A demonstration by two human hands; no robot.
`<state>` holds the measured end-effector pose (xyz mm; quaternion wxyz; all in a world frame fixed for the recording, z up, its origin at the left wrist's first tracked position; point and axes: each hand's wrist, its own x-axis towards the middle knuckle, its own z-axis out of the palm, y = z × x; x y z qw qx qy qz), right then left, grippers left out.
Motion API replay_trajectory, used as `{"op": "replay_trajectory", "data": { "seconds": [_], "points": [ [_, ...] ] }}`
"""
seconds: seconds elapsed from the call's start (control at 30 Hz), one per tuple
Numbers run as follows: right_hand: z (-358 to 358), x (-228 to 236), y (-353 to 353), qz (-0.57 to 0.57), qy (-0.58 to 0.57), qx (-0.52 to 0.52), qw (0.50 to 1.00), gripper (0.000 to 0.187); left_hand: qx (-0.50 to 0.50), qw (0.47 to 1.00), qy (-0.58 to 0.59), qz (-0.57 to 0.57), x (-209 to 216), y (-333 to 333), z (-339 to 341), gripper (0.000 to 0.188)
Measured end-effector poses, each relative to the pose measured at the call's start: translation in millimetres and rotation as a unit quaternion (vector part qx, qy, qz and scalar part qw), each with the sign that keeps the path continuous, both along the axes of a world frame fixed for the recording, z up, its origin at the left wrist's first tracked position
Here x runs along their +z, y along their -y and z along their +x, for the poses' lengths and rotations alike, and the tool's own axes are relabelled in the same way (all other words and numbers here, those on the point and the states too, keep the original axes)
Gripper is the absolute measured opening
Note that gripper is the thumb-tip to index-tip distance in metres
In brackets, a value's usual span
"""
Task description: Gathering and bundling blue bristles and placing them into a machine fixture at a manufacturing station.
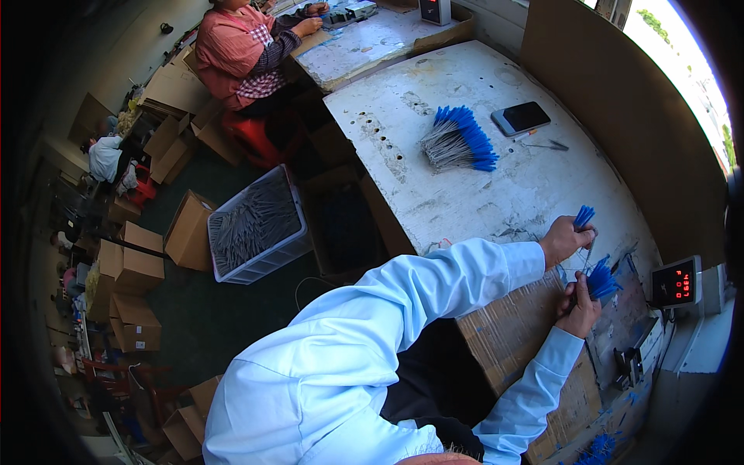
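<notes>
My left hand is closed round a few thin grey wire pieces with blue ends, which stick up above the fingers. Just below it, my right hand grips a thicker bunch of the same blue-ended wire pieces. Both hands are close together over the right side of the worn white table. Farther back lies a large fanned pile of blue-ended wire pieces, blue ends toward the right. Fingers hide much of the wire shafts in both hands.
A phone, a pen and tweezers lie at the back of the table. A counter with red digits stands at right, beside a cardboard screen. At left, a crate holds grey wires; a co-worker sits beyond.
</notes>
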<state>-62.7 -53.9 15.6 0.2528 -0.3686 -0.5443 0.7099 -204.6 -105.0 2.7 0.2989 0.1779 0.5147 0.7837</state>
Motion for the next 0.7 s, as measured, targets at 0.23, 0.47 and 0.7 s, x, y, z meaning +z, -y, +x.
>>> {"op": "replay_trajectory", "data": {
  "seconds": [0.23, 0.47, 0.7],
  "points": [
    [0.8, -0.2, 2.1, -0.008, 0.003, -0.009, 1.000, 0.021, -0.002, 1.000, 0.005, 0.000, 1.1, 1.6, 1.8, 0.017],
    [1.8, -2.8, -0.4, -0.004, -0.018, -0.011, 1.000, 0.021, -0.013, 1.000, 0.004, 0.002, 0.5, 0.0, 3.1, 0.019],
    [-0.1, 1.1, 0.3, -0.010, -0.031, -0.044, 0.999, 0.019, -0.077, 0.989, -0.123, -0.025, -7.1, -1.7, 9.1, 0.022]
  ]
}}
